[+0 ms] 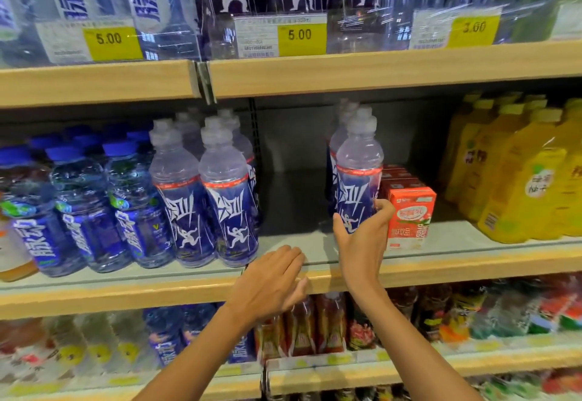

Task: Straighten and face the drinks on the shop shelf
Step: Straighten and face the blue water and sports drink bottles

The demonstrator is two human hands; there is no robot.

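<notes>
On the middle shelf [472, 262] my right hand [362, 237] grips the lower part of a clear bottle with a blue label [359, 180]. It stands upright at the front of a short row, label facing out. My left hand [271, 284] hovers flat over the shelf's front edge, fingers straight, holding nothing. Left of an empty gap stand two rows of the same blue-label bottles [226, 199], leaning slightly. Further left are blue-capped bottles [85, 211].
A red and white drink carton [409, 218] stands right beside the held bottle. Yellow tea bottles [516, 177] fill the right end. The upper shelf carries price tags [299, 35] and more bottles. The lower shelf holds mixed drinks [315, 325].
</notes>
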